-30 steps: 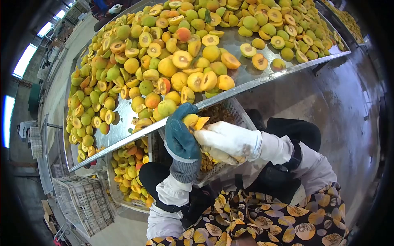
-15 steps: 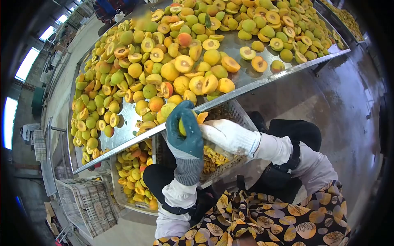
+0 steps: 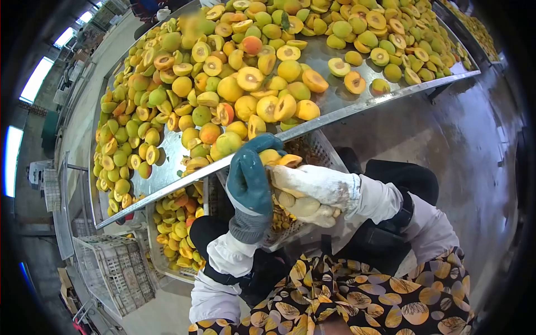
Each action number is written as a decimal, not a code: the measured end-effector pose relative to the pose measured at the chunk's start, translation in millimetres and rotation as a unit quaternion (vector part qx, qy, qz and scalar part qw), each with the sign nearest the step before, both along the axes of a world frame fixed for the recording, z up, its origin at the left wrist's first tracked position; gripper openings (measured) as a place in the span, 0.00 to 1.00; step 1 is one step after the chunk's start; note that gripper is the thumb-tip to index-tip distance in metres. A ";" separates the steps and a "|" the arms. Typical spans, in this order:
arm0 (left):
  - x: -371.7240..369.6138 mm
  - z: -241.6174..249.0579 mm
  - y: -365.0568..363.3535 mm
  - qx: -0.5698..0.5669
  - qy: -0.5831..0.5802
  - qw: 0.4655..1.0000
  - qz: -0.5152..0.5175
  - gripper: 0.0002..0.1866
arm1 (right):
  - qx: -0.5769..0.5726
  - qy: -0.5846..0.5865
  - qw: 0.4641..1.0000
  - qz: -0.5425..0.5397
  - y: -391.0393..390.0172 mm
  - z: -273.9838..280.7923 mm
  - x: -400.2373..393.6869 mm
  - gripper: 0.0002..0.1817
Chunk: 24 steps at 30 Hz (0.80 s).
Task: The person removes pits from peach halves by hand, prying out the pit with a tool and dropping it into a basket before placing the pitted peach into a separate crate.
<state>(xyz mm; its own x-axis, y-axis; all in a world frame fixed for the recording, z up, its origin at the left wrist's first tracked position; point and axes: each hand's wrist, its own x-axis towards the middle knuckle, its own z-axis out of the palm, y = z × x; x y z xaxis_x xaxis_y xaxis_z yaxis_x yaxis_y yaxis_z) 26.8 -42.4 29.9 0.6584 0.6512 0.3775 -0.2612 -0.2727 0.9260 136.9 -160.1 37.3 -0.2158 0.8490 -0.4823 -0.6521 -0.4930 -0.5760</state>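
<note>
Head view: left hand (image 3: 249, 184) and right hand (image 3: 312, 187) grip a split fruit (image 3: 277, 158) at centre, above a mesh basket (image 3: 324, 153) of pits; lower-left crate (image 3: 167, 262) holds halves.

I have one view only: a head-worn fisheye camera, angled forward and down. It sits close above both gloved hands at frame centre, with the metal surface (image 3: 346, 103) sloping away ahead and the floor (image 3: 446, 145) to the right; dark vignette rings the edges
</note>
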 end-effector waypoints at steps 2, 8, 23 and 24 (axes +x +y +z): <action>-3.1 0.9 0.1 -0.090 0.003 0.995 -0.048 0.23 | -0.012 0.031 0.999 -0.008 -2.6 11.2 0.2 0.32; -1.2 -2.6 7.1 -0.040 0.061 0.997 -0.038 0.33 | 0.016 -0.108 0.994 0.006 1.5 -4.5 -1.0 0.21; -21.5 7.4 10.2 -0.074 0.044 0.996 -0.023 0.22 | 0.037 -0.284 0.957 0.035 14.6 36.5 -17.3 0.25; -20.2 7.3 13.9 -0.039 0.047 0.998 -0.018 0.22 | 0.046 -0.304 0.951 0.031 15.0 35.5 -17.3 0.24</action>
